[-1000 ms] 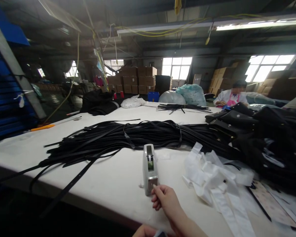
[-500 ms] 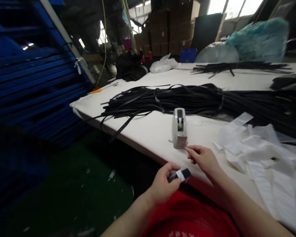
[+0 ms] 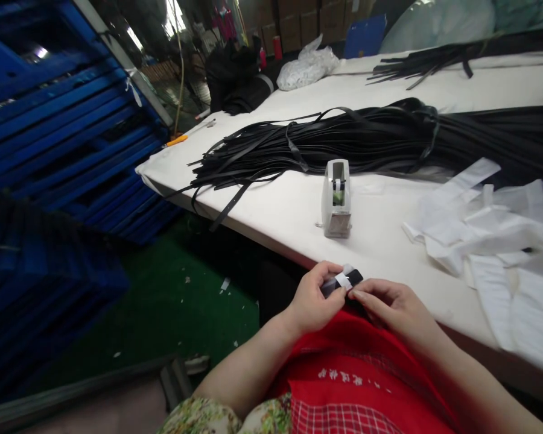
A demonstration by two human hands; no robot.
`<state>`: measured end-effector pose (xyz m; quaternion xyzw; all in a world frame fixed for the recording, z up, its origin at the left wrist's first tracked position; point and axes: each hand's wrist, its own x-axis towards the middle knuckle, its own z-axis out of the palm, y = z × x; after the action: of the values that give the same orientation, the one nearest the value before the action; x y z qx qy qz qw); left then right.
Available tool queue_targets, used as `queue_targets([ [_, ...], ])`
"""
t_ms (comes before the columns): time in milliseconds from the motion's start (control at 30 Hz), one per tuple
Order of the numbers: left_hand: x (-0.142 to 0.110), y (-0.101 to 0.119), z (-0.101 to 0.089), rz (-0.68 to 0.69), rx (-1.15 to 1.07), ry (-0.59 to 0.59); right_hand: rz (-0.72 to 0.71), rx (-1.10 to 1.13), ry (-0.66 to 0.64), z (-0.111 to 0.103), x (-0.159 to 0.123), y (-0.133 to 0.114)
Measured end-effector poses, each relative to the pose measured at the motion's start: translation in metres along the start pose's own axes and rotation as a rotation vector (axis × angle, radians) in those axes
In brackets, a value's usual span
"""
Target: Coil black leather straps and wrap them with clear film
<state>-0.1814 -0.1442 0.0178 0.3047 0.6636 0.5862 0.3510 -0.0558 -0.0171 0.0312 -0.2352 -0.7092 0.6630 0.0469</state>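
Observation:
My left hand [image 3: 317,298] grips a small folded black strap bundle [image 3: 355,276], which has a white paper band [image 3: 342,280] around its middle. A clear, shiny patch shows at the bundle's upper edge. Close against its right end, my right hand [image 3: 384,301] has thumb and forefinger pinched together; anything between those fingertips is too small to make out. Both hands are over my red apron [image 3: 344,355], at the table's front edge. Just beyond them, a grey-white tape dispenser [image 3: 337,202] stands upright on the white table [image 3: 271,208].
Long black straps [image 3: 344,141] lie tied in a bundle behind the dispenser. White strips [image 3: 493,241] are heaped at the right. An orange-handled tool [image 3: 177,140] rests at the table's left corner. Blue stacked frames [image 3: 72,138] stand left, above a green floor [image 3: 194,289].
My right hand has moved from the tape dispenser's front edge to the black bundle's right end. My left hand still grips the bundle. The view has tilted down.

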Motion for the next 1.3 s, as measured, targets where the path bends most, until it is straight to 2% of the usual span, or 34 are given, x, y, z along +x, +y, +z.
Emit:
queue_targets([
  [167,-0.003,0.003,0.003,0.011,0.017,-0.001,0.031,0.016,-0.016,0.001,0.002,0.007],
  [333,-0.005,0.002,0.005,0.039,0.022,0.007,0.109,0.010,0.047,0.005,0.005,0.014],
  [500,-0.004,0.002,0.006,0.065,-0.015,0.010,0.089,-0.019,0.091,0.011,0.004,0.018],
  [600,-0.001,-0.002,0.007,0.013,0.001,0.124,0.104,0.063,0.026,0.014,0.003,0.020],
  [667,0.000,-0.004,0.008,0.024,0.059,0.212,0.120,0.179,-0.032,0.015,0.004,0.021],
  [833,-0.003,0.003,0.011,0.253,0.276,0.243,0.135,0.347,-0.083,0.013,0.009,0.021],
  [1033,-0.008,0.012,0.013,0.578,0.513,0.249,0.049,0.471,0.025,0.027,0.009,0.019],
  [1133,-0.005,0.005,0.013,0.645,0.579,0.288,0.039,0.491,0.091,0.032,0.015,0.023],
  [1233,-0.005,-0.007,0.019,0.665,0.581,0.250,0.069,0.455,0.169,0.030,0.020,0.028],
  [1300,-0.007,-0.013,0.023,0.668,0.535,0.236,0.041,0.451,0.208,0.026,0.019,0.030],
])
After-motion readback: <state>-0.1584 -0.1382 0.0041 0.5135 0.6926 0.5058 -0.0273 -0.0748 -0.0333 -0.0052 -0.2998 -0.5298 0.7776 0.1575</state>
